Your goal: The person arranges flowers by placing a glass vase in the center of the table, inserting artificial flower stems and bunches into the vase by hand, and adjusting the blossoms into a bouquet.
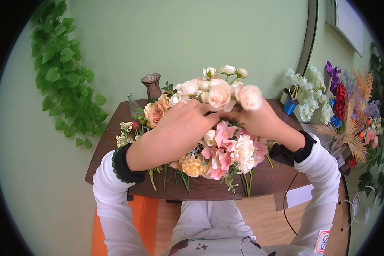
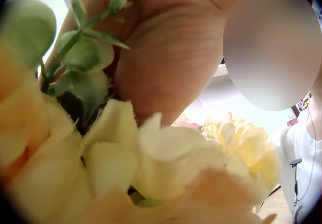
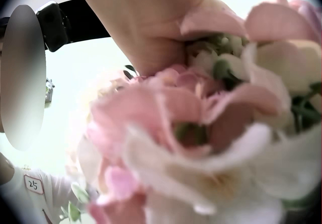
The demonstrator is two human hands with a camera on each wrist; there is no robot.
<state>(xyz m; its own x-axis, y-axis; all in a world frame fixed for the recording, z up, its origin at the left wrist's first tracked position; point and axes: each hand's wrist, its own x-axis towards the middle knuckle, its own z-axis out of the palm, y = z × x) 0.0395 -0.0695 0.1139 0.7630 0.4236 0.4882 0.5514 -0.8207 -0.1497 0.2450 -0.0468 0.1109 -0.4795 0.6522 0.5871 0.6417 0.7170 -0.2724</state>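
The left hand and right hand meet with bent fingers, tips buried, so I can't tell how tightly they close or on what. Pale roses stand just above them and pink blossoms spread just below, over the table. They look light, soft-petalled and easily crushed; I'd pinch the stiffer-looking stems.

One bouquet, two vases, one table

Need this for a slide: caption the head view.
Both hands reach in among pastel flowers over a brown table.
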